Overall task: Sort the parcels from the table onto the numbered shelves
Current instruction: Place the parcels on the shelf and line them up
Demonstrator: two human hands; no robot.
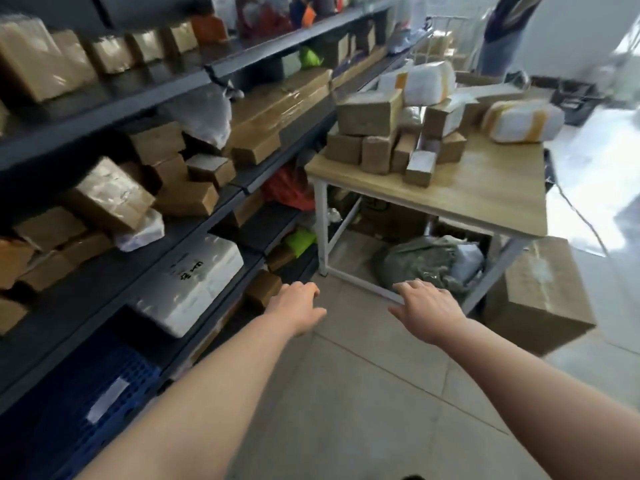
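Head view: left grip [298, 306] and right grip [428, 314] both empty, fingers relaxed, over the tiled floor [363, 393] short of the light wooden worktop [485, 188], where the brown taped cardboard parcels [369, 113] look stiff and light, so clamp opposite faces, and the white soft plastic mailers [430, 82] look squashy and slippery.

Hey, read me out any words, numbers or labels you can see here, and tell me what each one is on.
No text is legible.
Black marks on the white parcel: too blurred to read.
White label on the blue crate: blurred, nothing readable.
Numbers on the shelves: none visible.
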